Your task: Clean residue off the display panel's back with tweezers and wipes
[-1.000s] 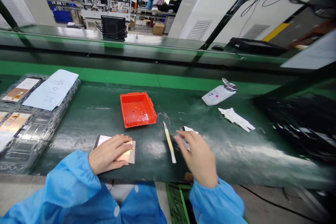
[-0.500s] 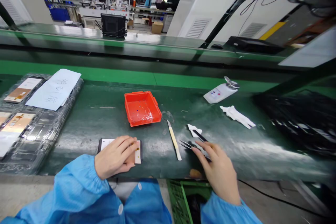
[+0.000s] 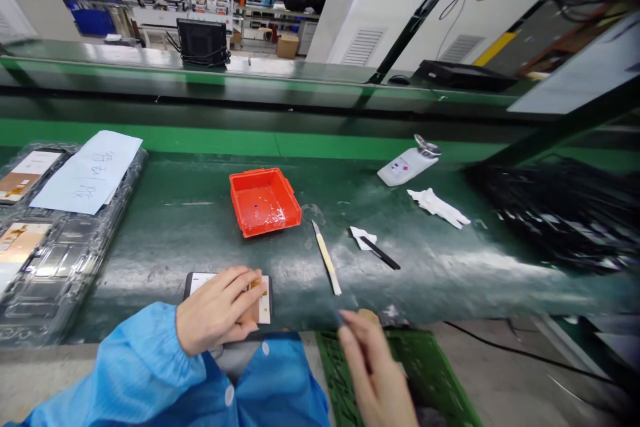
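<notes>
My left hand [image 3: 223, 307] lies across a phone screen [image 3: 200, 282] at the near edge of the bench, fingers together over it and thumb along its near side. The screen's middle is hidden under the hand. My right hand [image 3: 373, 363], smeared by motion, is low at the bench edge with fingers bent together. A small dark tip [image 3: 345, 317] shows at its fingertips; I cannot make out what it is. Between the hands, farther in, lies a craft knife [image 3: 327, 260] with a pale handle. A black stick-like tool [image 3: 381, 252] rests on a white wipe [image 3: 361, 235].
An open red bin [image 3: 265, 203] stands ahead. Clear trays [image 3: 75, 280] with phone screens and a handwritten paper [image 3: 90, 173] are at left. A white dispenser bottle [image 3: 407, 165] and a crumpled wipe [image 3: 437, 207] lie at right, near a dark pile [image 3: 535, 210]. Below is a green crate [image 3: 440, 373].
My right hand has left the black tool and the metal tweezers' spot, coming nearer and left to the bench edge. The tweezers no longer show on the bench. My left hand stays on the screen.
</notes>
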A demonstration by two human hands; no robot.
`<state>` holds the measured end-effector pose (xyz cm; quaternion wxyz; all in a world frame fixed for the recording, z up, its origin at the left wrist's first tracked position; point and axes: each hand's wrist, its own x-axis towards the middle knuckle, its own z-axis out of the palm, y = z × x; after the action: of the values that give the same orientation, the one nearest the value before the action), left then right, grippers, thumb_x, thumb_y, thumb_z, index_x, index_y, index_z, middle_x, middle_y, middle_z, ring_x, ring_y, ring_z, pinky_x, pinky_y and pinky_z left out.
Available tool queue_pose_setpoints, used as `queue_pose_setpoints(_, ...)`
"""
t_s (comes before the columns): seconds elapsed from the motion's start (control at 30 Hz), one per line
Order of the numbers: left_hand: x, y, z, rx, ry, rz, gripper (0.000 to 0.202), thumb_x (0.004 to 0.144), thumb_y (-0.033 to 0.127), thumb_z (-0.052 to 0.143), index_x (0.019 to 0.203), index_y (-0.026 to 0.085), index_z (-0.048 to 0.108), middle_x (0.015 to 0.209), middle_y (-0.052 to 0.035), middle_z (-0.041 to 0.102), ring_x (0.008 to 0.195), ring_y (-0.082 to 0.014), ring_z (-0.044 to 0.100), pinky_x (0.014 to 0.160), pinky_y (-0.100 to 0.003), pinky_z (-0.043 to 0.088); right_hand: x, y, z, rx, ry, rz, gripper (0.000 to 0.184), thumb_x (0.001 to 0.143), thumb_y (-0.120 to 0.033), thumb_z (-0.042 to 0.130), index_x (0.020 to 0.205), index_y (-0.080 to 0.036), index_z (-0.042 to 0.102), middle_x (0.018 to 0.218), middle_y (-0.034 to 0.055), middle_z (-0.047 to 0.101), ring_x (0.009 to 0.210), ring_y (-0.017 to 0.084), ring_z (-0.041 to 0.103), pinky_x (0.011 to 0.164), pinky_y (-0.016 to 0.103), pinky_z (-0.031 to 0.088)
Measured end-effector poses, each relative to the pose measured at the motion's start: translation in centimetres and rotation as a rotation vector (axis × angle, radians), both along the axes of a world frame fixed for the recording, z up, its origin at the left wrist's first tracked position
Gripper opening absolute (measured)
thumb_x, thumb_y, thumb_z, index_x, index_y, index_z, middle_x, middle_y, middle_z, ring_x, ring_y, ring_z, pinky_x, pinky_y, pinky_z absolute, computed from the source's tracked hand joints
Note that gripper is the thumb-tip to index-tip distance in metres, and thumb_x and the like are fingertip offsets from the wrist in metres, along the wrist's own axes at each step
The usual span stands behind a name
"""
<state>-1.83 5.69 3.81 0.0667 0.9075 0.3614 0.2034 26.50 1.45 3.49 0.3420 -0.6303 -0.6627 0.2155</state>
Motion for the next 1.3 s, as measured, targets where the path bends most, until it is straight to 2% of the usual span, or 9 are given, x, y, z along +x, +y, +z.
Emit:
queue_pose_setpoints(0.1,0.8,-1.1,-0.1,0.009,0.017,0.055,0.045,0.090,0.026,0.050,0.131,0.011,0.047,0.131,-0.0176,0.055,0.121,-0.0302,0.051,0.099,-0.048,0.047,-3.2,-3.3,-0.7,-0.104,0.077,0.120,0.027,0.095,-0.039,0.045,0.111,-0.024,0.061,0.103,0.0060,0.072,0.094,0.021,0.070,0.082,0.026,0.055)
queue_pose_setpoints(0.17,1.3,-1.7,-0.2,0.020,0.028,0.095,0.043,0.090,0.024,0.049,0.131,0.011,0.047,0.130,-0.0175,0.055,0.121,-0.0307,0.051,0.097,-0.048,0.048,-4.7,-4.6,-1.6,-0.135,0.151,0.072,0.026,0.095,-0.040,0.046,0.109,-0.024,0.061,0.092,0.0051,0.073,0.074,0.019,0.072,0.065,0.023,0.057)
queue_pose_setpoints(0.23,1.6,-2.2,-0.4,0.027,0.038,0.127,0.043,0.089,0.024,0.049,0.130,0.010,0.048,0.130,-0.0172,0.055,0.119,-0.0313,0.052,0.096,-0.048,0.049,-5.7,-5.3,-2.6,-0.157,0.222,0.009,0.026,0.094,-0.044,0.048,0.103,-0.024,0.061,0.077,0.0025,0.072,0.051,0.016,0.066,0.044,0.020,0.051)
queue_pose_setpoints(0.33,1.9,-2.7,-0.6,0.027,0.041,0.159,0.042,0.088,0.022,0.050,0.128,0.010,0.050,0.131,-0.0164,0.055,0.119,-0.0314,0.052,0.097,-0.048,0.049,-6.7,-5.7,-3.5,-0.155,0.258,-0.038,0.028,0.092,-0.049,0.050,0.094,-0.023,0.062,0.054,-0.0033,0.061,0.036,0.013,0.055,0.034,0.019,0.042)
queue_pose_setpoints(0.4,1.9,-2.8,-0.7,0.013,0.048,0.169,0.042,0.088,0.022,0.050,0.128,0.010,0.050,0.133,-0.0162,0.053,0.120,-0.0314,0.052,0.097,-0.049,0.049,-7.1,-5.8,-3.8,-0.118,0.234,-0.055,0.029,0.091,-0.050,0.051,0.090,-0.023,0.062,0.048,-0.0050,0.056,0.035,0.012,0.053,0.036,0.019,0.042)
queue_pose_setpoints(0.53,1.8,-3.1,-0.8,-0.021,0.060,0.179,0.041,0.089,0.023,0.050,0.128,0.010,0.050,0.137,-0.0165,0.050,0.122,-0.0316,0.050,0.096,-0.049,0.049,-7.5,-5.8,-4.0,-0.051,0.182,-0.075,0.027,0.091,-0.048,0.051,0.086,-0.023,0.060,0.059,-0.0017,0.064,0.043,0.013,0.057,0.042,0.021,0.045)
queue_pose_setpoints(0.7,1.8,-3.4,-1.0,-0.038,0.045,0.192,0.044,0.090,0.025,0.051,0.131,0.011,0.047,0.138,-0.0164,0.050,0.124,-0.0325,0.049,0.097,-0.050,0.049,-7.9,-5.7,-4.0,-0.057,0.190,-0.062,0.025,0.092,-0.046,0.050,0.087,-0.023,0.059,0.064,-0.0007,0.066,0.048,0.014,0.062,0.049,0.022,0.048)
queue_pose_setpoints(1.03,2.1,-3.6,-0.8,-0.028,0.045,0.210,0.042,0.092,0.025,0.051,0.130,0.010,0.049,0.137,-0.0169,0.051,0.123,-0.0326,0.049,0.096,-0.050,0.049,-8.1,-5.7,-3.7,-0.055,0.177,-0.035,0.027,0.095,-0.045,0.046,0.086,-0.022,0.059,0.067,0.0000,0.066,0.052,0.014,0.063,0.053,0.022,0.048)
queue_pose_setpoints(1.3,2.3,-3.6,-0.6,0.021,0.011,0.232,0.039,0.092,0.026,0.049,0.129,0.011,0.050,0.133,-0.0173,0.054,0.120,-0.0319,0.052,0.095,-0.050,0.050,-7.6,-5.8,-4.7,-0.029,0.150,0.029,0.021,0.095,-0.038,0.047,0.088,-0.022,0.058,0.068,0.0012,0.067,0.053,0.014,0.063,0.052,0.019,0.048)
